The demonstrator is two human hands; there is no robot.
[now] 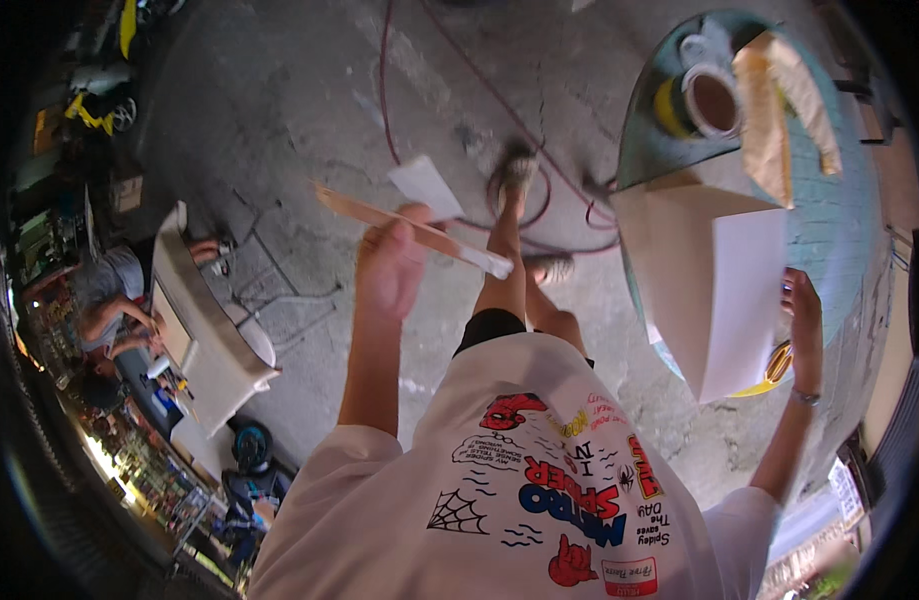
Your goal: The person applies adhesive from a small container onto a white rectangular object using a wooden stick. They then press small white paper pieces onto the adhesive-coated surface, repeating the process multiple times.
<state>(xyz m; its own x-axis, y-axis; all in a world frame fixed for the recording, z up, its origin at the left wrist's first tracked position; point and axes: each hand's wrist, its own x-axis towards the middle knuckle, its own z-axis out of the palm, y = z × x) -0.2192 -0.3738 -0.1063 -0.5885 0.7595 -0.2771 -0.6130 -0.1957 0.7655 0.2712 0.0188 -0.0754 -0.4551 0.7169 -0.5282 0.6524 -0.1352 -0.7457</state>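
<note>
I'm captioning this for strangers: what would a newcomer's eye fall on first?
Probably the white shirt, its bright print filling the lower middle. Next, near the centre, the brown strip in the left hand; then the large pale sheet over the green table at right.

A teal table point(829, 225) carries white sheets point(744, 300) — and tan strips point(763, 130).

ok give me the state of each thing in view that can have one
left hand: raised, closed on the brown strip
brown strip: held, tilted
right hand: by the white sheet, fingers curled, grip unclear
white sheet: bent, over the round table
red hose: loosely looped on the floor
</note>
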